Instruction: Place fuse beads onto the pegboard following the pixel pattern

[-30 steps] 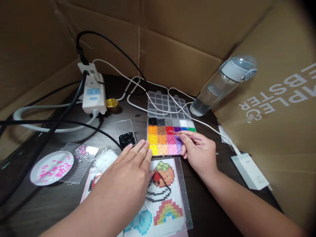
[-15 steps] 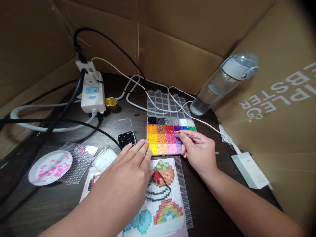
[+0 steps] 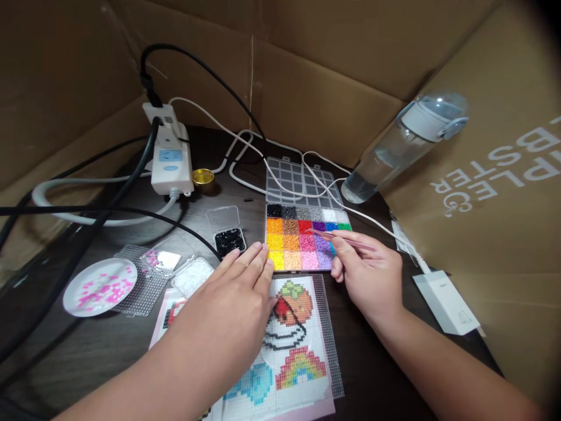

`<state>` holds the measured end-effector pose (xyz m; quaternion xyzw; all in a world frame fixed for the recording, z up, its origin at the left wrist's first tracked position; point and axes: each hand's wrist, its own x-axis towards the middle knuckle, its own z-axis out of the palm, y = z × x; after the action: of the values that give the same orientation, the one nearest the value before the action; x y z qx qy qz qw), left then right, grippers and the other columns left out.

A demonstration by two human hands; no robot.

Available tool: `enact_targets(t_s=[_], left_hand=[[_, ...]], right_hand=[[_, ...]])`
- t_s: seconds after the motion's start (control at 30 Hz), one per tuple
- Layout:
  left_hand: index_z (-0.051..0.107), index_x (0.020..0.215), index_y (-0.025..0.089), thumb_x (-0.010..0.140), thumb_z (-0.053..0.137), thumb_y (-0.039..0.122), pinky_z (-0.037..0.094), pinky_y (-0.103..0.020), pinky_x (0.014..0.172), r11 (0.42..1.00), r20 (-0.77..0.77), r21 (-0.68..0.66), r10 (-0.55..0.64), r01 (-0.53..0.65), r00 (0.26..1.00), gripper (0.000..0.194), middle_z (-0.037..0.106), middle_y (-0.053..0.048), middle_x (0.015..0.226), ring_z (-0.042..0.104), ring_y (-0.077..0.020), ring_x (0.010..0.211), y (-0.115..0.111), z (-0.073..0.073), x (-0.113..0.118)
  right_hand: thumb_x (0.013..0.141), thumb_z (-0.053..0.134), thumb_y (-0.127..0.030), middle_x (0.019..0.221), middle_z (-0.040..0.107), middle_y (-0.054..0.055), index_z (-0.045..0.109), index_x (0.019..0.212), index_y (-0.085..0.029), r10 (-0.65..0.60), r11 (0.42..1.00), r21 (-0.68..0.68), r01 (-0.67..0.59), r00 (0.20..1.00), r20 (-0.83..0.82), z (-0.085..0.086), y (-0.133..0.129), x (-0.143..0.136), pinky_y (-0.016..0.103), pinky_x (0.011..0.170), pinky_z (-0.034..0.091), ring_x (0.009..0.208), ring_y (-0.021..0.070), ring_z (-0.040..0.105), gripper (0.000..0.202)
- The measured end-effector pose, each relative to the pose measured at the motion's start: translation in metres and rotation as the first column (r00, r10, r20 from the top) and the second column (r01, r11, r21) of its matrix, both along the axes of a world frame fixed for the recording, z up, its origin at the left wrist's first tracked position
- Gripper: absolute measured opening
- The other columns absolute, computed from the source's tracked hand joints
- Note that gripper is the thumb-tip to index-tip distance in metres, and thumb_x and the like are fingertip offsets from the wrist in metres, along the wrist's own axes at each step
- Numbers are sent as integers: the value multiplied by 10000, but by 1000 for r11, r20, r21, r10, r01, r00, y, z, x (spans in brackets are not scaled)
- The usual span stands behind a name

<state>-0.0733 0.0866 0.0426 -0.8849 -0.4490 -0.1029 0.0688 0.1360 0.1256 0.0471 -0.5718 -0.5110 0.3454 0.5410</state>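
Note:
Pink tweezers (image 3: 346, 238) are pinched in my right hand (image 3: 370, 266), their tips over the red compartment of the open bead box (image 3: 291, 242). My left hand (image 3: 239, 298) lies flat, fingers stretched out, over the left part of the pattern sheet (image 3: 302, 406); its fingertips are beside the box's lower left corner. On the sheet, a black outline with some red beads (image 3: 284, 336) lies partly behind my left hand, between a printed orange fruit and a rainbow. Small boxes of black beads (image 3: 229, 241) and white beads (image 3: 193, 278) stand near my left fingers.
A white plate of pink beads (image 3: 100, 286) overlaps a pegboard (image 3: 142, 292) at the left. Black and white cables run around a power strip (image 3: 172, 169). A gold cup (image 3: 203, 180), a bottle (image 3: 390, 152) and a white adapter (image 3: 445, 301) stand farther out.
The whole view has shifted slightly, so things appear a little to the right. My right hand and the tweezers have moved slightly right relative to the box, the tips still over red.

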Motion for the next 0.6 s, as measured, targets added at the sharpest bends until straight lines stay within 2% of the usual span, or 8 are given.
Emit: enact_targets(t_s=[0.17,0.23,0.37,0.5,0.6], left_hand=[[571,1362,14,942,394,210,456,-540,1103,995,-5,-101,17,-17,1000,497,522,-204,1453,484,-344,1379,-1,1,0],[560,1379,26,929,404,195,432,-529,1125,991,-17,-135,13,-16,1000,505,513,-196,1469,463,-332,1399,-1,1,0],[560,1387,49,912,395,176,411,-516,1140,987,-33,-161,1,-6,999,519,505,-181,1488,427,-317,1427,-1,2,-3],[554,1391,48,911,396,170,412,-518,1137,986,-30,-169,2,-7,1000,520,510,-179,1485,428,-316,1426,-1,4,-4],[552,1391,41,907,425,166,402,-515,1145,985,-20,-170,-1,-3,1000,516,502,-187,1489,424,-319,1429,-2,5,-3]], right_hand=[[854,741,-256,452,622,-33,778,887,-213,52,999,-12,-52,999,12,18,-33,5,194,348,449,350,89,528,66],[876,722,-248,476,641,-25,782,906,-235,134,989,-69,-133,991,9,22,-49,8,203,351,457,351,94,529,68],[912,672,-208,613,724,-8,790,947,-274,325,939,-126,-319,945,29,17,-72,11,215,390,497,361,82,546,140],[908,654,-151,530,674,-49,791,959,-280,377,921,-122,-369,925,50,8,-78,7,212,418,521,354,84,566,195],[898,664,-145,662,751,-17,791,971,-273,404,909,-131,-395,913,55,3,-78,6,229,437,541,366,83,579,195]])
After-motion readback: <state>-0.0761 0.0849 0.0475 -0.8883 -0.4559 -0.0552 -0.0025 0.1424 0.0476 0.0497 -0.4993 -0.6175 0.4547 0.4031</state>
